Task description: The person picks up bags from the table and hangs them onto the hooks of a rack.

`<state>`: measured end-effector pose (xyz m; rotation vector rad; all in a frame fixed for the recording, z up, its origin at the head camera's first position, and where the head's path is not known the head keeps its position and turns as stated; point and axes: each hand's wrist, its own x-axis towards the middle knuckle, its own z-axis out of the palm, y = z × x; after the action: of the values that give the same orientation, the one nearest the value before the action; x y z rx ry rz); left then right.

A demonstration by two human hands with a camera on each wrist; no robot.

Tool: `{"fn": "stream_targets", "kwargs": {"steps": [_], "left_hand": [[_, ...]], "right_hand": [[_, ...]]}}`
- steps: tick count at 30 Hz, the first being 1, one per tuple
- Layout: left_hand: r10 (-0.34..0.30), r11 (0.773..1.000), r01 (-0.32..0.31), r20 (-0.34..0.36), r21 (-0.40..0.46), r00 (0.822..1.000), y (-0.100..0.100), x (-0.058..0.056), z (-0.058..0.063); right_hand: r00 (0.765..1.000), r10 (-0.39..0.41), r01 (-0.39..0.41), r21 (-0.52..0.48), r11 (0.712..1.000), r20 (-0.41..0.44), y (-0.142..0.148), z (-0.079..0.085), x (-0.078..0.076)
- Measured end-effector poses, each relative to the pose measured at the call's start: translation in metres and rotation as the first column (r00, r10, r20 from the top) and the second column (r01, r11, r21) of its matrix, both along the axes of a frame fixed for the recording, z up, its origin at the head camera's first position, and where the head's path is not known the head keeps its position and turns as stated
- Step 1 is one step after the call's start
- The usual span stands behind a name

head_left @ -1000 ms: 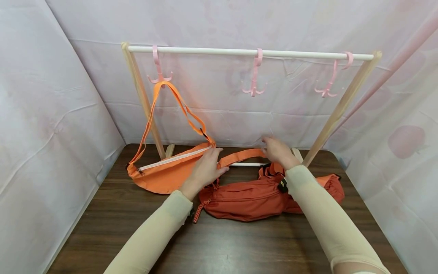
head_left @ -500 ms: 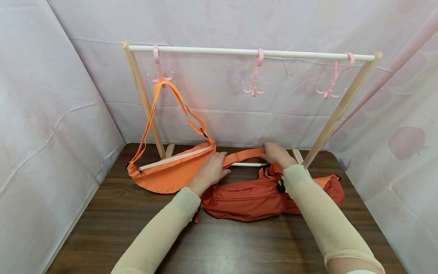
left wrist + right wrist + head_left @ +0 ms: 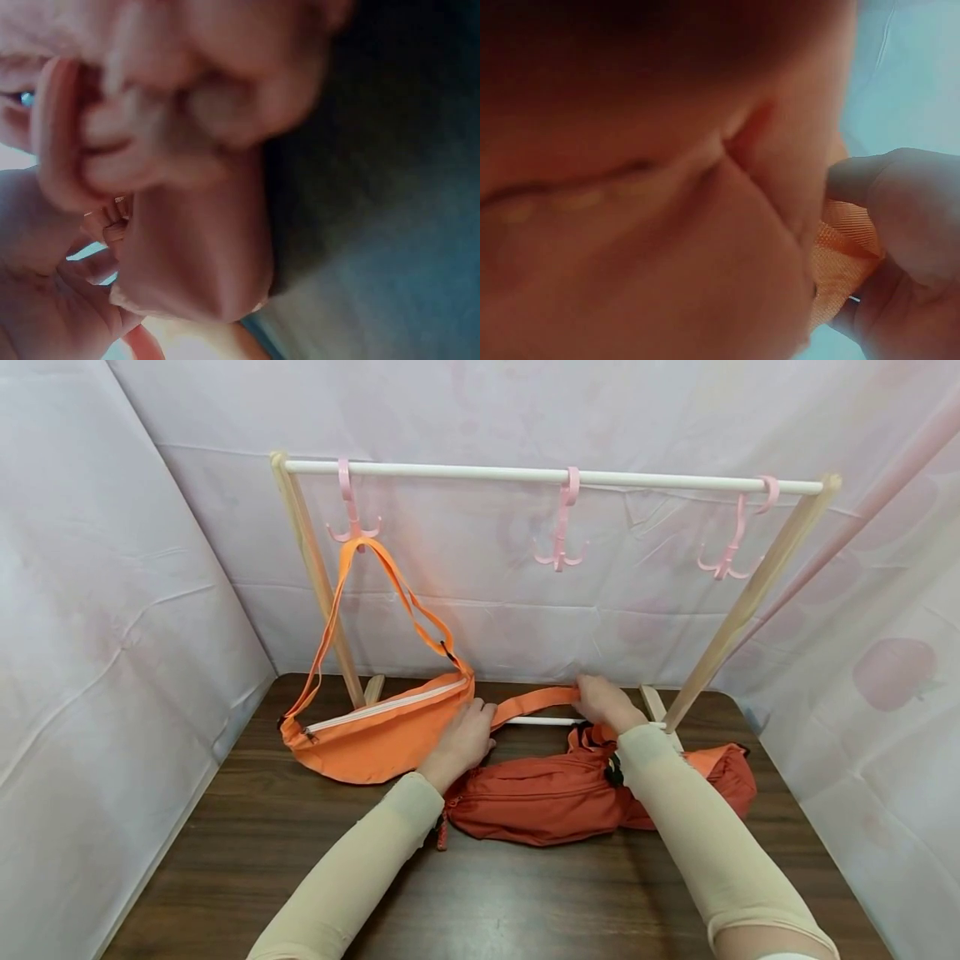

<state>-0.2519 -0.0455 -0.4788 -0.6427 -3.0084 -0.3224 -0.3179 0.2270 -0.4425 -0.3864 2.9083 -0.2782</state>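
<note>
A rust-red waist bag (image 3: 536, 793) lies on the table, its orange strap (image 3: 536, 700) stretched behind it between my two hands. My left hand (image 3: 463, 735) grips the strap's left part, thumb drawn in toward the fingers. At the strap's right part, my right hand (image 3: 603, 702) pinches it; the right wrist view shows the orange webbing (image 3: 844, 262) between thumb and fingers. Red cloth (image 3: 210, 247) fills much of the left wrist view, blurred and close. An orange bag (image 3: 382, 739) beside my left hand hangs by its strap from a pink hook (image 3: 354, 522), its body low at the table.
A rack with a white rod (image 3: 480, 472) and wooden legs (image 3: 738, 618) stands at the back of the brown table (image 3: 480, 902). Two more pink hooks, the middle one (image 3: 561, 535) and the right one (image 3: 726, 543), hang bare. Another red bag part (image 3: 727, 777) lies under my right forearm.
My left hand has shifted slightly right along the strap, and its spread thumb has closed in toward the fingers. The right hand keeps its pinch with its fingers slightly lowered.
</note>
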Motion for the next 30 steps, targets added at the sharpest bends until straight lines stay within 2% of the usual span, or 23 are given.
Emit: {"fn": "stream_targets", "kwargs": {"steps": [2,10,19,22,30], "left_hand": [[0.0,1.0,0.0,0.0,0.0,1.0,0.0,0.001,-0.002],[0.043,0.989,-0.049,0.043,0.137,0.998,0.0,0.001,-0.005],[0.043,0.983,-0.049,0.036,0.178,0.998,-0.004,0.003,-0.001],[0.055,0.972,-0.064,0.045,0.224,0.997,-0.005,0.004,0.002],[0.075,0.923,-0.103,0.09,0.372,0.993,-0.009,0.007,0.008]], "right_hand": [[1.0,0.0,0.0,-0.024,1.0,-0.019,0.0,0.0,0.001],[0.998,-0.033,0.024,-0.168,0.985,-0.049,0.004,0.01,0.006],[0.993,-0.071,0.043,-0.279,0.959,-0.094,0.006,0.021,0.014],[0.992,-0.067,0.03,-0.314,0.949,-0.108,0.004,0.025,0.017],[0.989,-0.043,-0.018,-0.402,0.915,-0.142,0.004,0.042,0.029]]}}
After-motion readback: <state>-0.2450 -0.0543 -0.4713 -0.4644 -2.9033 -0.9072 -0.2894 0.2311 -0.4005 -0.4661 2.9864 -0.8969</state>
